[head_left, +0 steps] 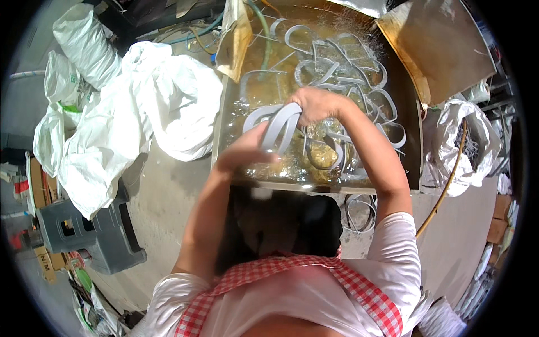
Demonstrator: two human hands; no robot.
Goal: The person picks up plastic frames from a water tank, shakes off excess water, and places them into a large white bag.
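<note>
My right hand (318, 104) is closed around the ends of several flat, pale grey curved strips (282, 127), above a shallow metal tank (223, 121) of brownish water. The strips bend down and to the left from my fingers. At their lower left is my left hand (247, 150), smeared by motion. Its fingers lie close to the strips, but I cannot tell whether they grip them. Many more such grey strips (351, 67) lie tangled in the water, mostly at the tank's middle and right. A yellowish lump (323, 154) shows under the water near the front.
White sacks (174, 101) are heaped left of the tank, with a grey plastic stool (92, 230) below them. On the right stands an open white sack (463, 143) with a thin stick (449, 180) leaning at it. A green hose (265, 33) enters the tank's far side.
</note>
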